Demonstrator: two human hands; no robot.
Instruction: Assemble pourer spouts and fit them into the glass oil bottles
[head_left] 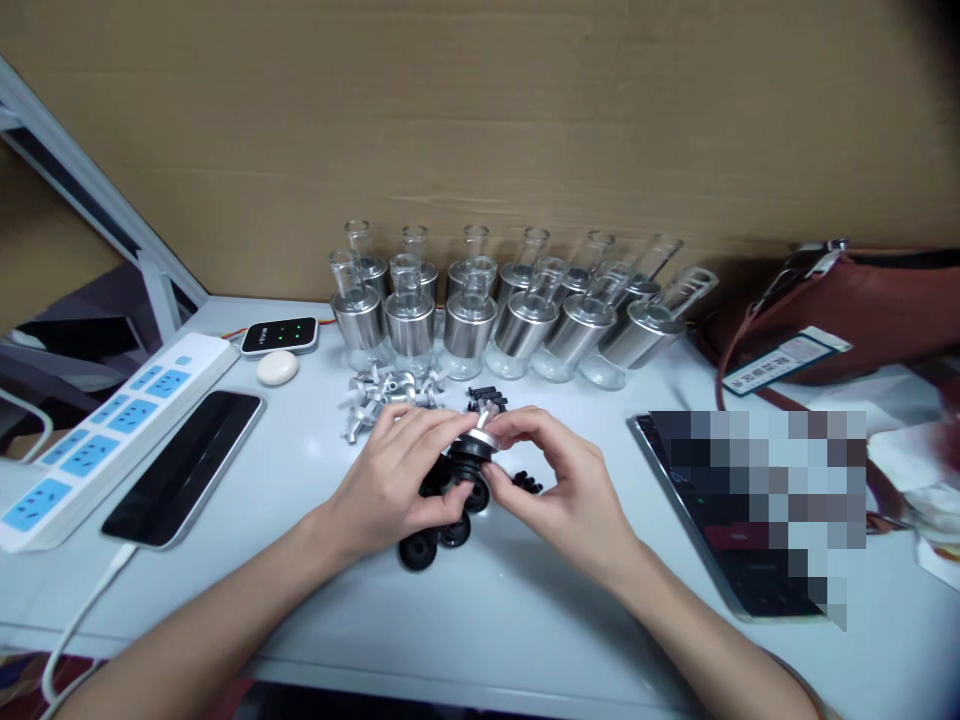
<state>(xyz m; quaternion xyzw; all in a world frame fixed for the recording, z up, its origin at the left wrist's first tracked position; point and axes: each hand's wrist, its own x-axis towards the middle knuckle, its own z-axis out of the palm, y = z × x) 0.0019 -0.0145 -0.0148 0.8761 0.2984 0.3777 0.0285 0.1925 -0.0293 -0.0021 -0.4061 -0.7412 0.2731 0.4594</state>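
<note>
My left hand [397, 478] and my right hand [566, 478] meet over the desk, fingers closed from both sides around a black ribbed stopper [471, 450] with a silvery metal top and a short spout. Its lower end is partly covered by my fingers. Under and in front of the hands lie several round black caps [418, 549]. Behind my left hand is a heap of silvery metal spouts [390, 388]. Small black tubes [487, 396] lie just beyond the stopper, and more small black pieces [528, 483] rest partly behind my right hand.
Glass bottles [470, 325] with metal sleeves stand in two rows at the back, near a cardboard wall [480, 120]. On the left are a power strip [112, 440], a phone [184, 470], a small device [280, 336] and a white case [277, 368]. A tablet [694, 520] and brown bag [885, 310] lie right.
</note>
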